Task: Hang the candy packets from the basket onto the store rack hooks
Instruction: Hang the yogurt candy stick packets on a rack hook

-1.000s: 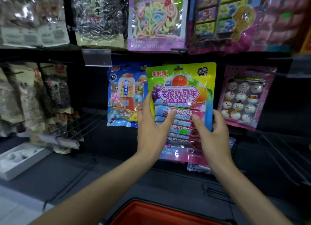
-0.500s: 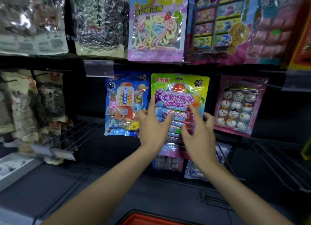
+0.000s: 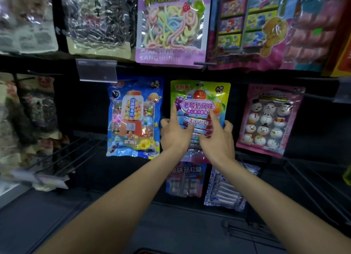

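The green candy packet [image 3: 200, 100] hangs on the rack [image 3: 239, 77] between a blue packet [image 3: 133, 119] and a pink packet [image 3: 269, 121], and the left hand [image 3: 175, 135] and right hand [image 3: 217, 140] hold its sides. It looks light, soft and slippery, best held by its edges. A second ago it covered part of the blue packet; now it does not.

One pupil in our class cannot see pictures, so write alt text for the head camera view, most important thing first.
A person's left hand and right hand hold a green candy packet against a store rack, forefingers raised on its front. A blue gumball packet hangs to its left, a pink snowman packet to its right.
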`<state>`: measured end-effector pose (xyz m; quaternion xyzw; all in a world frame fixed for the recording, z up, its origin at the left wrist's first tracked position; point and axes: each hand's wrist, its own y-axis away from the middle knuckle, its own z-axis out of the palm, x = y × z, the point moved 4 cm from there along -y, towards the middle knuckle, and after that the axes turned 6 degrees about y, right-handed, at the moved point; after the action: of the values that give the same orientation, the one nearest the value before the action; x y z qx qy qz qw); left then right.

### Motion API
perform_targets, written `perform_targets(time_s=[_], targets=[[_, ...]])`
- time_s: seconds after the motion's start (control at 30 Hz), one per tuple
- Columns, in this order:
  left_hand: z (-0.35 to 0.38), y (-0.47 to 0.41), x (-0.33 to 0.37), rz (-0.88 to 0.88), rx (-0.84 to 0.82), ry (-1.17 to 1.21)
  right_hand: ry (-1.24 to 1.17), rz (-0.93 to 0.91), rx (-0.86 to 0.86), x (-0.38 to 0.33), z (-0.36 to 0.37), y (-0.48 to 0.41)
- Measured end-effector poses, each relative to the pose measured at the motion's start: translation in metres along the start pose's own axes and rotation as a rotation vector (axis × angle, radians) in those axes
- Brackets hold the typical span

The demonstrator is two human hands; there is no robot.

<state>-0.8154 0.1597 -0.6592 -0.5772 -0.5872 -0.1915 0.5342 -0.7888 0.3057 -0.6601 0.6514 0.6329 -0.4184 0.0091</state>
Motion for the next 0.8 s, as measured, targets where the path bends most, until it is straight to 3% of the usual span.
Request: perform_targets(time_s=[0.57, 0.8], targets=[[0.044, -0.076, -0.012, -0.049, -0.062, 0.073, -0.043, 0.020, -0.083, 0.026, 0.040, -0.070], [0.056, -0.073, -0.031, -0.012, 0.065, 0.171, -0.177, -0.020, 0.087, 0.037, 0.055, -0.067]])
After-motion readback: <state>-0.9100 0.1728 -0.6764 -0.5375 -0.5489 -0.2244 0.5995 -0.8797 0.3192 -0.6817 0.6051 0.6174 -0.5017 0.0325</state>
